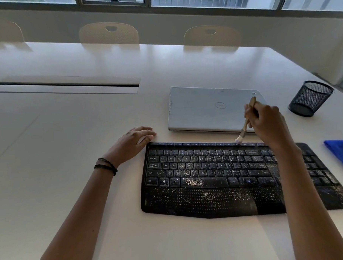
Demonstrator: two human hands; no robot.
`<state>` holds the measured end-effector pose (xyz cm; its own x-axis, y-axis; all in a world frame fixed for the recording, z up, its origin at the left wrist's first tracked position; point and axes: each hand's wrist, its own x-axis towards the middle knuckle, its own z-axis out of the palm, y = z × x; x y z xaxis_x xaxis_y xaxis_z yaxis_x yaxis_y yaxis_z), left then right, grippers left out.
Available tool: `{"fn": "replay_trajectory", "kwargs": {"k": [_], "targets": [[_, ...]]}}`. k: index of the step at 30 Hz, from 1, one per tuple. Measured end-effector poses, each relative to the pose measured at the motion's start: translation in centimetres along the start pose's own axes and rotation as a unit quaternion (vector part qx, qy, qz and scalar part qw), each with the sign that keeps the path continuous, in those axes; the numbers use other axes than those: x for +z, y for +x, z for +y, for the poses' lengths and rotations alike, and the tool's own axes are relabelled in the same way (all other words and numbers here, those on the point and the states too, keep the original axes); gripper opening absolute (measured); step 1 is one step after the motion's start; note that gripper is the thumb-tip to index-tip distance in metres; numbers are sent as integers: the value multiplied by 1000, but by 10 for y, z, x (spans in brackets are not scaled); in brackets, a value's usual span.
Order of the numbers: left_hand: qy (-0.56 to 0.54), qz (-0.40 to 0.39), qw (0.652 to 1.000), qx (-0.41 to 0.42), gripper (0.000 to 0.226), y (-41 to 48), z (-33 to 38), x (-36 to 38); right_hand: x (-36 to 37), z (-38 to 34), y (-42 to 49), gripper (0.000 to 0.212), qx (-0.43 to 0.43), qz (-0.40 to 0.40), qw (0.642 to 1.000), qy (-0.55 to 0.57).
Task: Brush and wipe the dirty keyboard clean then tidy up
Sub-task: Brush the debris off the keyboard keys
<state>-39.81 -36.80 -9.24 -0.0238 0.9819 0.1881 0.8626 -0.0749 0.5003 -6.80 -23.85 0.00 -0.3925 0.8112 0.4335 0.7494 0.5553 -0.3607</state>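
At our pale windowside table (68,124), our relaxed left hand (134,143) perhaps touches the white-speckled keyboard (208,179) while our right hand (266,123) grips the brush (243,129).

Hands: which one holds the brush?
The right hand, gripping the wooden brush at the top row of the keyboard; the left hand holds nothing, resting beside its far left corner.

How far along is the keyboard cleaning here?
Nothing finished: white specks cover the keyboard keys and palm rest. In hand: the right hand holds the brush, bristles on the top row; the left hand rests by the far left corner. Left: brushing the rest, wiping with the blue cloth, tidying.
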Motion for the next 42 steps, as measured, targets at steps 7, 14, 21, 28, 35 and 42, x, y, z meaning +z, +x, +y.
{"fn": "replay_trajectory", "kwargs": {"k": [7, 14, 21, 28, 35, 42], "targets": [[0, 1, 1000, -1, 30, 0, 1, 0, -1, 3, 0, 32, 5, 23, 1000, 0], [1, 0, 1000, 0, 31, 0, 1, -1, -1, 11, -4, 31, 8, 12, 1000, 3], [-1, 4, 1000, 1, 31, -1, 1, -1, -2, 19, -4, 35, 25, 61, 997, -50], [0, 6, 1000, 0, 30, 0, 3, -1, -1, 17, -6, 31, 15, 33, 999, -12], [0, 4, 1000, 1, 30, -1, 4, -1, -2, 16, -6, 33, 24, 54, 998, -16], [1, 2, 1000, -2, 30, -1, 5, -2, -2, 19, -6, 34, 3, 50, 999, 2]]}}
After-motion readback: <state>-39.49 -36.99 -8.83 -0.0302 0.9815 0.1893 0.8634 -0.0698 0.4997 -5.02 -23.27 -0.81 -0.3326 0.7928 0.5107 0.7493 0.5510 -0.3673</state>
